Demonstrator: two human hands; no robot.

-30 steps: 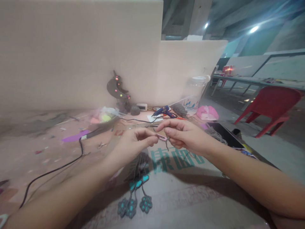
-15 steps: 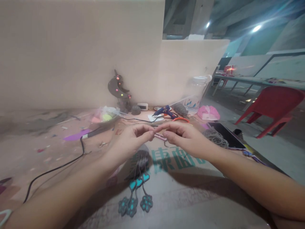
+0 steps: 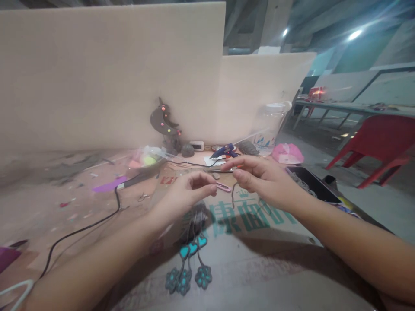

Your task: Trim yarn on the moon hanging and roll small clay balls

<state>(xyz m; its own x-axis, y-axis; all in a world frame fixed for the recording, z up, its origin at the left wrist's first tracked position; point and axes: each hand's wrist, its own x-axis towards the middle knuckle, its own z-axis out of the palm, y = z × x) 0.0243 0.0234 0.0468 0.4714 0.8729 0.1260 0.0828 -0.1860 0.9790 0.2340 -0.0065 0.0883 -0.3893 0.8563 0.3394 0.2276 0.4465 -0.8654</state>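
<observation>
Head view: left hand (image 3: 189,193) pinches pink clip (image 3: 223,187), right hand (image 3: 263,182) dark cord (image 3: 232,198).

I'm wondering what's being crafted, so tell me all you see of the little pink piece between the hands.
The little pink piece is slim and elongated, seemingly a looped clip, glossy like plastic or coated metal; blur hides finer detail. It is held nearly level over printed cardboard. The left hand pinches its left end; its right end points at the right hand, which pinches a dark cord.
</observation>
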